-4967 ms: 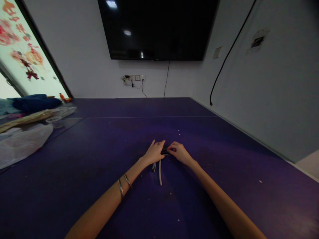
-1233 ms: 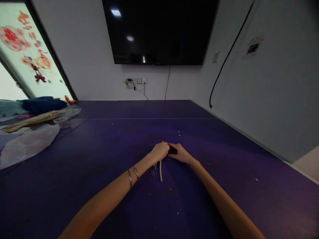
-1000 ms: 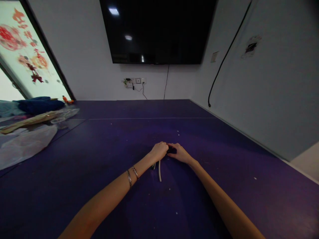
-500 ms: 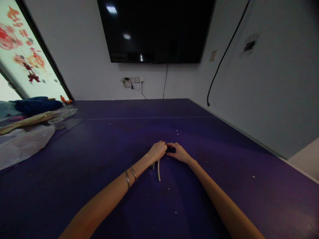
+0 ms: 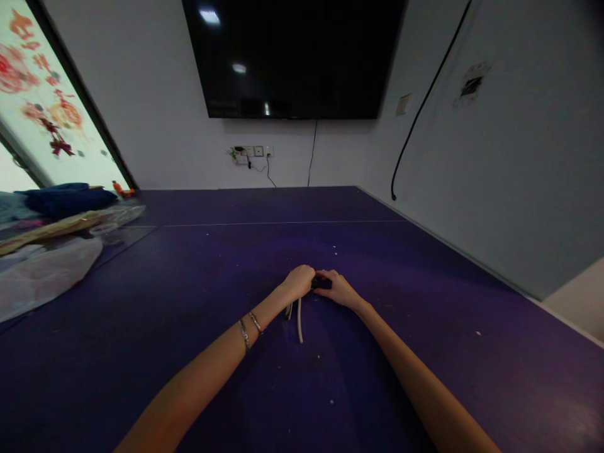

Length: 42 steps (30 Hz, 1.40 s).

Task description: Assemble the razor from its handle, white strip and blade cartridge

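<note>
Near the middle of the purple surface, my right hand (image 5: pixel 340 291) pinches a small black object (image 5: pixel 321 283) between thumb and fingers. Its exact kind is too small to tell. My left hand (image 5: pixel 300 280), two bracelets at its wrist, is closed at the object's left side, and its fingertips are mostly hidden behind the back of the hand. From under the left hand a pale cord-like strip (image 5: pixel 299 322) hangs down toward me. A shorter pale piece (image 5: pixel 289 311) shows beside it, close to the wrist.
The purple surface (image 5: pixel 212 277) spreads wide around my hands, with small white specks. At left lie clear plastic wrapping (image 5: pixel 51 270) and folded blue cloth (image 5: pixel 70 200). A television (image 5: pixel 297 56) hangs on the wall ahead, above sockets (image 5: pixel 255 151). A black cable (image 5: pixel 425 104) runs down the right wall.
My left hand has turned slightly and its wrist has risen a little beside the black object. The right hand keeps its pinch, almost unmoved.
</note>
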{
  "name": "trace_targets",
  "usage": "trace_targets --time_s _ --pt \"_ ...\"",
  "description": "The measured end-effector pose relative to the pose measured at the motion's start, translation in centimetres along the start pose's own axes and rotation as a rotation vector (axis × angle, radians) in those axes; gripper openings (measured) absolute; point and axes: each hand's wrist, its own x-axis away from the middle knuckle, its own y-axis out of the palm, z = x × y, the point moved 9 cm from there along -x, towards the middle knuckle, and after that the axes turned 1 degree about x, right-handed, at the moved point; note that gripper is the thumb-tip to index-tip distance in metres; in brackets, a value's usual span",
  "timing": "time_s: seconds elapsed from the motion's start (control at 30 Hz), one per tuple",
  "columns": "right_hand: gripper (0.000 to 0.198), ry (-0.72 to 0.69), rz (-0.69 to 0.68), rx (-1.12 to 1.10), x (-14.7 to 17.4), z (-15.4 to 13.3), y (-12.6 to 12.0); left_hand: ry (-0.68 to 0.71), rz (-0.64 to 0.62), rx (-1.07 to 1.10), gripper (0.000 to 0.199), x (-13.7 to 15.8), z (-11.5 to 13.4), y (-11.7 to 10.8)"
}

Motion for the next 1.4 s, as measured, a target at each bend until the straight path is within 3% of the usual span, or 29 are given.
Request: trace_targets --time_s 0.27,0.43,0.5,0.6,0.73,0.83,1.2,1.4 --pt "0.044 0.016 0.005 -0.019 0.1 0.1 0.0 -0.033 -0.029 0.125 0.017 -0.6 -0.5 -0.6" --pt "0.047 0.051 -0.017 -0.020 0.2 -0.2 -0.1 -0.042 0.032 0.190 0.016 1.0 -1.0 -3.4" --pt "0.051 0.063 -0.007 -0.012 0.2 -0.1 -0.2 -0.096 0.070 0.194 0.019 2.2 -1.7 -4.6" --pt "0.055 0.072 0.012 -0.034 0.2 0.2 -0.3 -0.315 0.079 0.122 0.024 4.8 -3.9 -5.6" --pt "0.044 0.139 0.089 -0.086 0.1 1.1 -1.5 -0.347 -0.130 0.029 0.032 7.7 -3.9 -3.4" --pt "0.035 0.143 0.145 -0.126 -0.2 1.1 -2.6 -0.344 -0.186 -0.012 0.040 9.0 -3.4 -1.8" --pt "0.030 0.104 0.164 -0.186 -0.5 -0.9 -3.3 -0.375 -0.160 -0.024 0.031 9.5 -2.9 0.5" --pt "0.017 0.392 0.066 -0.342 0.0 -1.5 -0.8 -0.418 -0.078 -0.003 0.030 9.7 -3.5 -0.7"
